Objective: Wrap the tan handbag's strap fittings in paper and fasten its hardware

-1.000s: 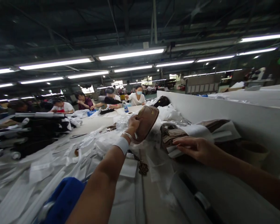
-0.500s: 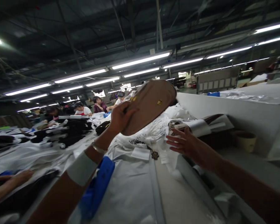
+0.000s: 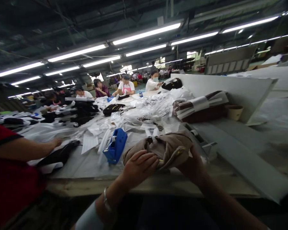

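Right now, the brown bag [image 3: 175, 142] is at the table's [image 3: 91, 187] front edge. The right hand [image 3: 194, 163] holds one end; the left hand [image 3: 140, 165] lies on its side, maybe not gripping. This looks like handling the bag; the next move calls for a steady hold near the zip [image 3: 160, 160].

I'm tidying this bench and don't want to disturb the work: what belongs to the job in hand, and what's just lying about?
Job in hand:
brown bag, with the left hand and right hand on it
perhaps the similarly coloured brown stack

Apparently just lying about:
blue object
tan cup
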### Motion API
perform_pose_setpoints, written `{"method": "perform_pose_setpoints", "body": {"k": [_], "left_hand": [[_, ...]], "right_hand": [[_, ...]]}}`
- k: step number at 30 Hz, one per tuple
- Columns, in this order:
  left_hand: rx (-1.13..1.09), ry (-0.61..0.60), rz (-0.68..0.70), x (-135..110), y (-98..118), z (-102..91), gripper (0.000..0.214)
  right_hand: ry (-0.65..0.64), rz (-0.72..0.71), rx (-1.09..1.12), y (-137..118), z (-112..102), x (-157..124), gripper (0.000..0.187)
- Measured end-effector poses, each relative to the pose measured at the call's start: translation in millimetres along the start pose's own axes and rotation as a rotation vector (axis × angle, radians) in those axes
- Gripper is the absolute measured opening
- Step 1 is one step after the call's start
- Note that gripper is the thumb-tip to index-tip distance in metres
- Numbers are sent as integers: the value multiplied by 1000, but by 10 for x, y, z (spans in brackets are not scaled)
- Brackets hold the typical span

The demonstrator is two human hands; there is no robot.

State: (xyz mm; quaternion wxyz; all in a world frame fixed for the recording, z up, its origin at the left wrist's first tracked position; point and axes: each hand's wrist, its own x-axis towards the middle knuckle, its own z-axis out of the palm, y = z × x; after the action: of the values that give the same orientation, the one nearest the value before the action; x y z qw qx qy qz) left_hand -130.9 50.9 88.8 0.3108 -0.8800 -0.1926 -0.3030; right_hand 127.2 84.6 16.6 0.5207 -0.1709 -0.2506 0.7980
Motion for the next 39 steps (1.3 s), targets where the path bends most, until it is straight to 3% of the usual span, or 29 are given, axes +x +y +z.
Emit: {"method": "perform_pose_setpoints", "body": {"k": [4,7,9,12,15,17,22,26,29,31,34,36,39], "left_hand": [[-44,26,-12,-131,76,-86,25],[-110,67,-79,-137,39,-151,28],[-202,136,-201,-98,-28,-198,26],[-373,260,-504,7,-141,-264,21],[-491,259,-788,130,-240,-290,16],[-507,235,-868,218,-334,-285,15],[-386,269,-789,548,-820,-311,18],[-219,211,-696,814,-1246,-324,31],[-203,106,-726,806,-1318,-175,49],[-319,-67,-710,675,-1226,19,52],[-485,-452,-667,359,-950,374,58],[-511,-685,-659,133,-724,583,64],[-469,-816,-655,-122,-410,770,63]], "right_hand": [[108,-7,-1,69,24,-109,61],[93,-96,-120,51,115,-103,67],[64,-156,-184,31,197,-77,65],[31,-247,-245,27,318,-52,51],[-36,-318,-366,65,419,-39,57],[-70,-337,-414,86,493,0,62],[-45,-419,-288,0,828,316,60],[7,-497,-162,-9,1029,554,62],[98,-350,-104,211,879,546,57],[214,-195,-92,431,654,462,47],[362,-27,-86,707,288,254,33],[378,43,-109,777,100,67,30],[300,253,-336,691,-28,-261,29]]}}
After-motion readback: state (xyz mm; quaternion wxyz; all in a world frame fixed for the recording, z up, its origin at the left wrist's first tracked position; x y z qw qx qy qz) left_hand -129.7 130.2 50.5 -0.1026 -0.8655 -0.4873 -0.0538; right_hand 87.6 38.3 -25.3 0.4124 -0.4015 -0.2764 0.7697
